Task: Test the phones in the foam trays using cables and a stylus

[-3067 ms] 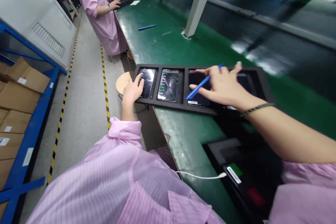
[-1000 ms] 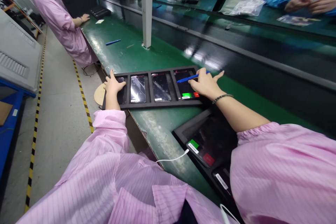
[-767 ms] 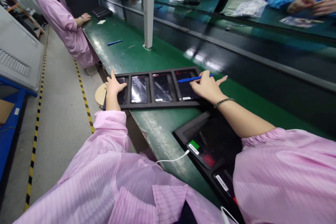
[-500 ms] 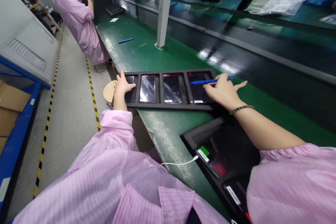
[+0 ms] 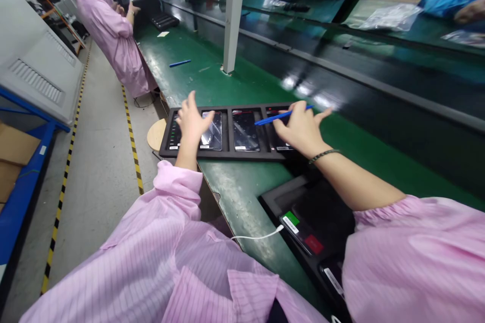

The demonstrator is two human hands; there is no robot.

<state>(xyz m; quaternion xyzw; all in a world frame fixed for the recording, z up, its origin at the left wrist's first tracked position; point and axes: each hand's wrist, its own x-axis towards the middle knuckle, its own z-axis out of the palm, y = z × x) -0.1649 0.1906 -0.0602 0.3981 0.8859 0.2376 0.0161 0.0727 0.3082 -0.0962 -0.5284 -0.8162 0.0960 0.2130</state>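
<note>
A black foam tray [image 5: 227,154] lies across the green bench, with several phones in its slots. Over its left part is my left hand [image 5: 192,122], fingers spread, partly covering the second phone [image 5: 215,131]. Text lines show on the leftmost phone [image 5: 175,133]. My right hand [image 5: 302,128] holds a blue pen [image 5: 271,119] above the tray's right end, its tip near the third phone [image 5: 245,131]. The rightmost phone [image 5: 283,148] is partly hidden under that hand. Below my right forearm, a second black tray [image 5: 276,194] holds a phone [image 5: 297,229] with a white cable [image 5: 261,236] plugged in.
Another blue pen [image 5: 180,63] lies farther along the bench [image 5: 204,81]. A white post [image 5: 234,20] rises from the bench. A co-worker in pink [image 5: 109,35] holds a black tray at far left. A round stool [image 5: 156,135] stands beside the bench edge.
My left hand has moved right, from the leftmost phone to the second, and that first phone's screen now shows text. My right hand with the pen has shifted left toward the third phone.
</note>
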